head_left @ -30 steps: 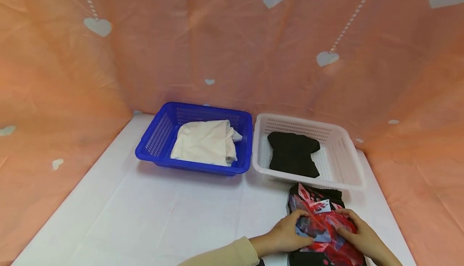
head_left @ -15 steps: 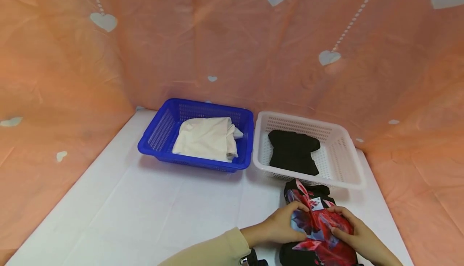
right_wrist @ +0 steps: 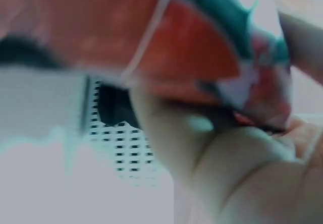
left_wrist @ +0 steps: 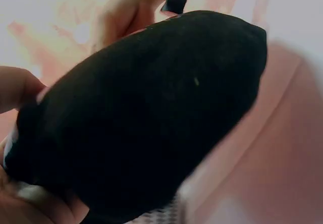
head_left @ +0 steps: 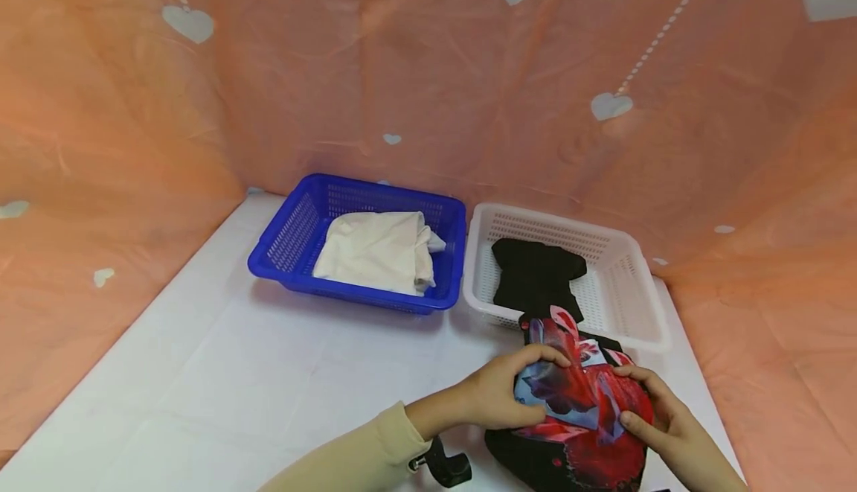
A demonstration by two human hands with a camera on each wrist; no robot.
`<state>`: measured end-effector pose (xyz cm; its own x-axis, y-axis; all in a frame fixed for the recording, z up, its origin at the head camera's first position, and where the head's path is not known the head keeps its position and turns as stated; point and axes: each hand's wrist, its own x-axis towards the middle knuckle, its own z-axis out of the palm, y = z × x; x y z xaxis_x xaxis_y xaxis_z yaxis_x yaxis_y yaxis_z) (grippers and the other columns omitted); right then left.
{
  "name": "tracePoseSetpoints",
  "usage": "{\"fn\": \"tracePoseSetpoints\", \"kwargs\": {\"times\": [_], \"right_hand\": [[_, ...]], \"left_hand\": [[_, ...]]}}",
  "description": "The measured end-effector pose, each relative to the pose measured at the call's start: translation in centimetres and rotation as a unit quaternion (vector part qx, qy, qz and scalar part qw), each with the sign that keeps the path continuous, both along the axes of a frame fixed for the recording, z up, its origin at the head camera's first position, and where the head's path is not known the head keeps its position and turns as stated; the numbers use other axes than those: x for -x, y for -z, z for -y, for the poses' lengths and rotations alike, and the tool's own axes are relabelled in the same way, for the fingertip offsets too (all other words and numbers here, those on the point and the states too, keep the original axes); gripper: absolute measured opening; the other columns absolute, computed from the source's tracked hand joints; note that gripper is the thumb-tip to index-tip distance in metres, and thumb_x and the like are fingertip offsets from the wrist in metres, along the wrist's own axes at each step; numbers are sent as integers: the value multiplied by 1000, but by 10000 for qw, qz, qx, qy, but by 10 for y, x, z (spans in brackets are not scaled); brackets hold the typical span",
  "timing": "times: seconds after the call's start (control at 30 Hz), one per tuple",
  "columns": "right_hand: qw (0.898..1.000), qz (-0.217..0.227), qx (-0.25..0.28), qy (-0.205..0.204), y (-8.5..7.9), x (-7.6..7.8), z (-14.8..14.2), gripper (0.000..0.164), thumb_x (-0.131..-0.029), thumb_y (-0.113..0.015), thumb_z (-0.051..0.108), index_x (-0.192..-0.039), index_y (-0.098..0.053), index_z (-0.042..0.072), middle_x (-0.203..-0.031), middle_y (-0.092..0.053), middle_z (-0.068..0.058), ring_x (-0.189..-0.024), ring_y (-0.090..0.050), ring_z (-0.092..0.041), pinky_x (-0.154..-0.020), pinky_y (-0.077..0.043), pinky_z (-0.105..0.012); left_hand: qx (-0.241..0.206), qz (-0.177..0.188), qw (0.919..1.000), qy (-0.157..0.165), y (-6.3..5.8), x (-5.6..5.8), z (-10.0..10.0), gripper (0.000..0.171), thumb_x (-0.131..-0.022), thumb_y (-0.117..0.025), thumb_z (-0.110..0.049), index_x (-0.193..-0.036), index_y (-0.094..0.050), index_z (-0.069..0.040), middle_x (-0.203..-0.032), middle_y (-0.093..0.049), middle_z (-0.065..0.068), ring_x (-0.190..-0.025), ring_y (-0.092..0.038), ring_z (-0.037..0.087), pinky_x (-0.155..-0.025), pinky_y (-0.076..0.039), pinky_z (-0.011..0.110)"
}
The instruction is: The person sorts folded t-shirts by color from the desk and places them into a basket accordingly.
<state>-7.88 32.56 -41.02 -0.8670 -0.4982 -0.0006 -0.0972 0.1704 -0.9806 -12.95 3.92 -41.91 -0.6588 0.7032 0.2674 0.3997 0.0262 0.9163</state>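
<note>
Both hands hold a folded black garment with a red and blue floral print (head_left: 582,395). My left hand (head_left: 495,395) grips its left side, thumb toward the near part and fingers at the far part. On the opposite side, my right hand (head_left: 672,421) holds it with the thumb on top and fingers at the edge. In the head view the garment's far edge overlaps the front rim of the white basket (head_left: 632,283). Its plain black underside (left_wrist: 151,108) fills the left wrist view, raised off the table. Inside the white basket lies a folded black garment (head_left: 538,272).
Left of the white basket stands a blue basket (head_left: 281,272) holding a folded cream-white cloth (head_left: 371,250). An orange curtain with hearts (head_left: 428,68) hangs behind and at both sides of the white table (head_left: 268,373). A black wrist mount (head_left: 447,466) shows below the left sleeve.
Both hands have lifted the printed garment and shifted it slightly left and forward. Its far edge now overlaps the white basket's rim. The baskets' contents look the same.
</note>
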Motion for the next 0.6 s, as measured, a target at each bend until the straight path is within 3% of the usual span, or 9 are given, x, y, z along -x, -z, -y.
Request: {"fn": "tracePoseSetpoints", "kwargs": {"times": [0.17, 0.33, 0.43, 0.5, 0.6], "right_hand": [[9986, -443, 298, -53, -15, 6, 5, 67, -90, -46, -19, -148, -19, 0, -138, -38, 2, -113, -58, -7, -79, -57, -36], [9924, -1104, -98, 534, -32, 19, 9, 67, -86, -53, -20, -145, -27, -2, -134, -41, 3, -108, -59, -3, -75, -57, -28], [9843, -1425, -333, 988, -43, 31, 14, 66, -85, -57, -19, -144, -33, -1, -131, -43, 6, -104, -60, 0, -72, -57, -23], [9772, -1647, -429, 1270, -50, 40, 18, 66, -84, -58, -19, -143, -37, 1, -130, -45, 7, -102, -60, 2, -72, -56, -20], [9605, -2050, -722, 1736, -63, 55, 23, 65, -83, -61, -17, -141, -41, 5, -128, -45, 11, -99, -59, 5, -72, -53, -14]], "left_hand": [[-212, 172, 9995, -142, -13, 8, 10, 62, -78, -66, -4, -134, -49, -27, -129, -56, -4, -92, -54, -1, -78, -50, 17], [-292, -2, 9984, -491, -22, 17, 11, 63, -80, -63, 0, -135, -49, -27, -123, -57, -1, -72, -51, -1, -64, -47, 15], [-223, -354, 9946, -954, -28, 25, 9, 61, -81, -64, -1, -135, -51, -27, -127, -58, -2, -83, -53, 1, -72, -47, 17], [-198, -650, 9896, -1267, -33, 33, 6, 60, -81, -65, -2, -134, -52, -26, -130, -58, -1, -102, -54, 4, -84, -46, 21], [-241, -1048, 9811, -1607, -40, 49, 1, 58, -81, -66, -4, -134, -53, -24, -132, -58, -1, -113, -51, 9, -91, -45, 24]]}}
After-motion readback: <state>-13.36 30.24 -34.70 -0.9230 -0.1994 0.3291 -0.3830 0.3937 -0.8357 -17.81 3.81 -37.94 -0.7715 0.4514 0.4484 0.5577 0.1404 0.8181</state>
